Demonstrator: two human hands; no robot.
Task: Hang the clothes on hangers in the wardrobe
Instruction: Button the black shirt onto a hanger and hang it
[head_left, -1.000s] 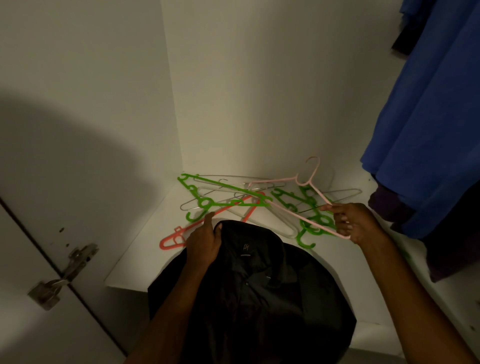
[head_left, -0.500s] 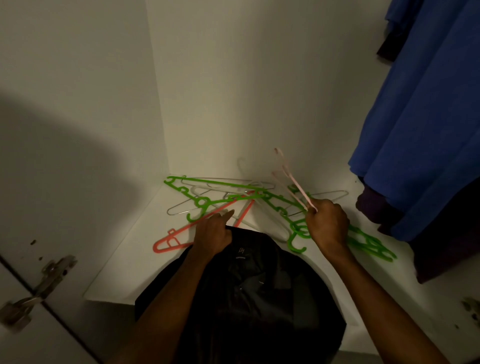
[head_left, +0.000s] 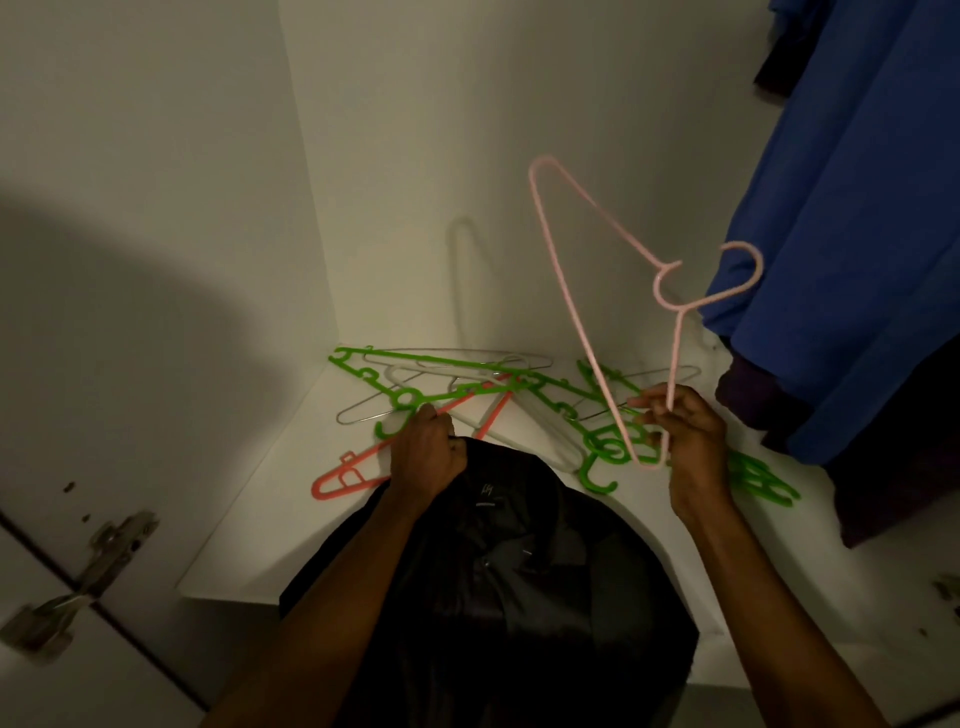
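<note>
A black shirt (head_left: 498, 587) lies over the front edge of the white wardrobe shelf (head_left: 291, 493), collar towards the back. My left hand (head_left: 423, 457) grips the shirt at the left of its collar. My right hand (head_left: 680, 436) pinches one end of a thin pink hanger (head_left: 582, 312) and holds it upright above the shelf, its hook pointing right. A heap of green hangers (head_left: 410, 400), wire hangers (head_left: 363, 410) and an orange-red hanger (head_left: 343, 478) lies on the shelf behind the shirt.
Blue clothes (head_left: 857, 234) hang at the right, with dark garments (head_left: 893, 467) below them. The white wardrobe walls (head_left: 156, 156) close in on the left and back. A metal door hinge (head_left: 98, 561) sits at the lower left.
My right hand has lifted the pink hanger off the heap and turned it upright, so its full triangle and hook now show. My left hand has stayed on the shirt collar.
</note>
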